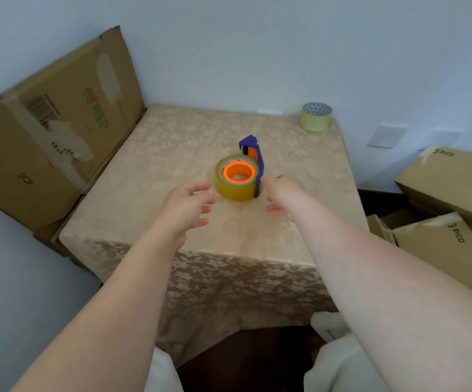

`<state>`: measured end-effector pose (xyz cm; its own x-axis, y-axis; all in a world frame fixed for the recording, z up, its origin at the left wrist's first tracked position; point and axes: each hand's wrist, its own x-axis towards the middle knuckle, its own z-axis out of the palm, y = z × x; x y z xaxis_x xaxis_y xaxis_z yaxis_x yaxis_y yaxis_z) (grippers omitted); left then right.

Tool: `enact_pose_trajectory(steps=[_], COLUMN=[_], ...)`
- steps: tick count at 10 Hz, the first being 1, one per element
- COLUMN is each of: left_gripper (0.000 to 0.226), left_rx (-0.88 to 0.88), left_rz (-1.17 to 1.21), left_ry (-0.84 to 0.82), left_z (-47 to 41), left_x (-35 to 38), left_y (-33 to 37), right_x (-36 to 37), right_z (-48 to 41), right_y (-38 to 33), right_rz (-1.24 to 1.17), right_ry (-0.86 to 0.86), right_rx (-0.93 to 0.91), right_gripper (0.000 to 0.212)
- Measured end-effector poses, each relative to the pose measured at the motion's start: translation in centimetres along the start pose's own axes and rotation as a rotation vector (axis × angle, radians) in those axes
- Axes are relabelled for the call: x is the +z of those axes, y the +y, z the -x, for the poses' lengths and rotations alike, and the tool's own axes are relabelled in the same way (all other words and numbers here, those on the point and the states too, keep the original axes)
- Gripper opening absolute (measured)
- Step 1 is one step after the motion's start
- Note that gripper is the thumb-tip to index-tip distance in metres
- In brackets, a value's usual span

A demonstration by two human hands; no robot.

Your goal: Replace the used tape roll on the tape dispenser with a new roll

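Blue tape dispenser (253,157) lying mid-bench, amber tape roll (236,178) seated on its orange hub (239,172). Left hand (188,206) just short of the roll on its left — fingers spread, grip apart, holding nothing. Right hand (281,193) beside the dispenser's near end, fingers loose, grip apart too. Spare pale roll (315,116) at the bench (172,154) far right corner, well apart. Cardboard boxes (452,193) to either side.

We look from head height, forward and steeply down onto the surface (172,142), near, in one wide-angle view.
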<state>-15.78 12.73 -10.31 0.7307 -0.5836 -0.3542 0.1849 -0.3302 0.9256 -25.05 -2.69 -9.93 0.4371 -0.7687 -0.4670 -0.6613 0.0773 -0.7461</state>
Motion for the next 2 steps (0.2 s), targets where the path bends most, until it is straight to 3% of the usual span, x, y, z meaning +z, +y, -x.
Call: enact_pose_trajectory(steps=[2], left_gripper=[0.032], left_rx=[0.014], left_rz=[-0.034], left_ry=[-0.030], left_z=[2.7], left_x=[-0.8], left_y=[0.8], right_x=[-3.1], right_z=[3.7], right_y=[-0.3], right_rz=[-0.068], right_ry=[-0.117], right_rx=[-0.003], right_gripper=[0.043])
